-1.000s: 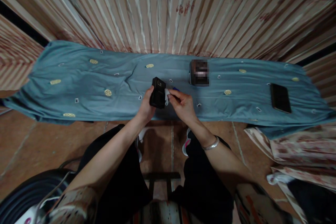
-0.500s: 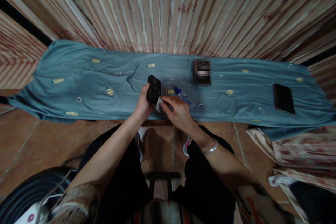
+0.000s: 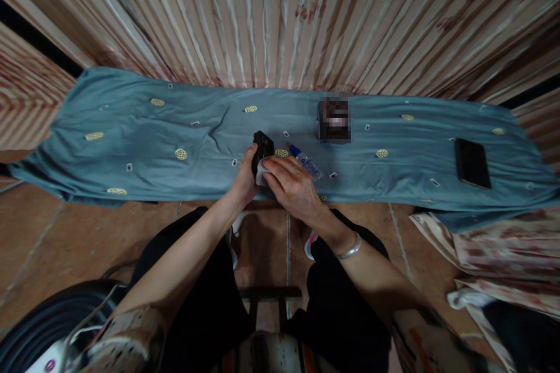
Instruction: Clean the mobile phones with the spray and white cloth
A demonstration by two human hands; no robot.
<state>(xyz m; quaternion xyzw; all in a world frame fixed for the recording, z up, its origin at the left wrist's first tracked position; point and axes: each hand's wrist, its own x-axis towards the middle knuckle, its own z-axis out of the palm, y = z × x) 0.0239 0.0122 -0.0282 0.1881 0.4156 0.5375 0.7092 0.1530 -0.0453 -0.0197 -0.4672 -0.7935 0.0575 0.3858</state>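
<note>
Both hands meet over the near edge of the blue cloth (image 3: 131, 145) — the left hand (image 3: 245, 182) grips the small black device (image 3: 262, 148), its long axis running near to far, while the right hand (image 3: 292, 185) presses a white wipe (image 3: 261, 173) against its near right side.

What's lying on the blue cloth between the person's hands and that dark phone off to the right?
In the head view, a small blue-capped bottle lies just beside the right hand. Past it, only bare cloth up to the phone.
</note>
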